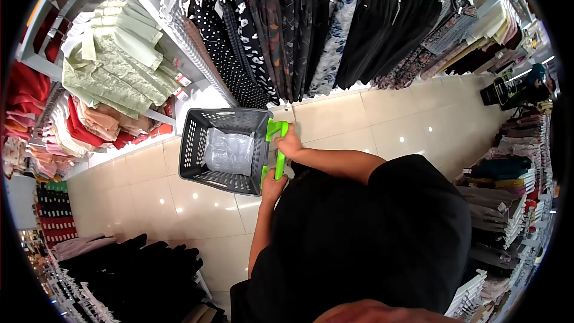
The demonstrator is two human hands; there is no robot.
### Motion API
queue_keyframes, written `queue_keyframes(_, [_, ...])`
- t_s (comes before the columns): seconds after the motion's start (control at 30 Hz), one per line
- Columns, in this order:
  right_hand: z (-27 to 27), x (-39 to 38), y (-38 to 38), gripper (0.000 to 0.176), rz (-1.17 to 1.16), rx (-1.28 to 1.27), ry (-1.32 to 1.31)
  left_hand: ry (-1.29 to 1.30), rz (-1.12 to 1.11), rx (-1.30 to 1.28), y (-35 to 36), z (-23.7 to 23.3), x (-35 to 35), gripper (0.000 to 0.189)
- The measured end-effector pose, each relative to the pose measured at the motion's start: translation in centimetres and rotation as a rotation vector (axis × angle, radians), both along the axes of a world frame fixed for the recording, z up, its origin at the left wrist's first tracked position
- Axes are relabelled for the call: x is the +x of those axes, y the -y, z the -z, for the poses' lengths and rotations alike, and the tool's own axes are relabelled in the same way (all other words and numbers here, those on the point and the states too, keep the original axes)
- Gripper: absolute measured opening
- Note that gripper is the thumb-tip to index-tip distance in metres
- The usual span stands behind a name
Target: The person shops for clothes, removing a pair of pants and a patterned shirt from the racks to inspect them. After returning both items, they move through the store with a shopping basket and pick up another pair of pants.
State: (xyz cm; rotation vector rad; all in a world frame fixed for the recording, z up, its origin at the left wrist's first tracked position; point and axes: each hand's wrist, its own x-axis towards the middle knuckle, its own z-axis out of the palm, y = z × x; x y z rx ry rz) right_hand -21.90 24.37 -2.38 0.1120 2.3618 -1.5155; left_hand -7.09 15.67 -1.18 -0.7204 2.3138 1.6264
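A dark grey shopping basket point(225, 113) with perforated sides is in front of me, left of the middle of the view. Both hands are closed on its bright green handle point(280, 161). My right hand point(289, 142) grips the upper part of the handle, by the basket's corner. Lower down, my left hand point(274, 186) is wrapped round the other end. Inside the basket lies a clear plastic-wrapped package point(229, 151); its contents cannot be made out. The underside of the basket is hidden.
A rack of black and patterned trousers point(299, 36) on white hangers runs along the top. Pale green tops point(116, 57) hang at upper left. Black garments point(137, 275) stand at lower left, and more clothing racks point(508, 191) line the right. The floor point(341, 125) is glossy beige tile.
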Motion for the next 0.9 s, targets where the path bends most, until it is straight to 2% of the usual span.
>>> queue_keyframes(0.1, [-1.2, 0.1, -2.6, 0.065, -0.03, -0.018, 0.137, -0.106, 0.062, -0.037, -1.6, 0.3, 0.3, 0.026])
queue_keyframes(0.13, [-3.9, 0.2, -3.3, 0.069, -0.039, -0.02, 0.202, -0.116, 0.083, -0.047, -1.7, 0.7, 0.4, 0.03])
queue_keyframes(0.27, [-3.2, -1.0, -3.6, 0.073, -0.012, 0.101, 0.118, -0.069, 0.066, -0.044, -1.4, -0.6, 0.1, 0.029])
queue_keyframes(0.33, [-4.1, -2.2, -3.9, 0.062, -0.294, 0.247, -0.704, 0.118, 0.028, 0.307, -0.7, -3.8, -1.0, 0.031])
queue_keyframes(0.37, [-4.2, -3.1, -3.7, 0.062, -0.305, 0.24, -0.704, 0.119, 0.015, 0.305, -1.1, -5.1, -1.7, 0.031])
queue_keyframes(0.43, [-3.9, -5.0, -3.0, 0.036, -0.881, 0.18, -0.915, 0.023, -0.009, 0.017, -2.1, -7.1, -3.2, 0.038])
queue_keyframes(0.47, [-3.5, -5.7, -2.5, 0.021, -1.048, 0.125, -0.808, 0.036, 0.059, -0.11, -2.3, -7.7, -4.3, 0.05])
queue_keyframes(0.5, [-3.6, -6.1, -1.6, 0.019, -1.157, 0.274, -0.681, -0.036, 0.045, -0.322, -1.9, -2.8, -4.5, 0.052])
queue_keyframes(0.53, [-3.9, -6.5, -1.0, 0.018, -1.248, 0.427, -0.549, 0.02, 0.021, -0.373, -2.4, -3.4, -5.7, 0.052])
queue_keyframes(0.6, [-2.9, -7.3, -0.9, 0.019, -1.225, 0.285, -0.587, 0.064, 0.029, -0.43, -3.8, -4.2, -8.9, 0.053])
queue_keyframes(0.63, [-3.0, -8.0, -1.2, 0.019, -1.199, 0.279, -0.58, 0.094, -0.041, -0.464, -4.3, -4.0, -9.8, 0.05])
queue_keyframes(0.67, [-3.0, -8.4, -1.3, 0.019, -1.261, 0.246, -0.543, 0.13, -0.112, -0.504, -4.5, -3.9, -10.3, 0.048])
queue_keyframes(0.7, [-3.0, -9.3, -1.2, 0.018, -1.329, 0.208, -0.508, 0.14, -0.094, -0.523, -4.6, -3.5, -10.9, 0.048])
queue_keyframes(0.73, [-2.6, -10.3, -1.3, 0.018, -1.318, 0.185, -0.501, 0.074, -0.101, -0.419, -4.8, -2.7, -11.1, 0.046])
queue_keyframes(0.77, [-2.2, -11.0, -1.6, 0.019, -1.41, 0.153, -0.507, 0.013, -0.117, -0.313, -4.7, -1.5, -10.7, 0.044])
queue_keyframes(0.8, [-2.0, -11.7, -1.8, 0.02, -1.506, 0.119, -0.515, -0.003, -0.127, -0.157, -3.7, 2.7, -9.3, 0.043])
queue_keyframes(0.83, [-1.8, -12.5, -1.9, 0.02, -1.505, 0.095, -0.51, 0.014, -0.129, -0.171, -4.0, 2.6, -9.8, 0.043])
queue_keyframes(0.9, [-1.6, -14.0, -2.3, 0.021, -1.626, 0.149, -0.519, -0.084, -0.15, 0.02, -5.4, 2.4, -10.7, 0.044])
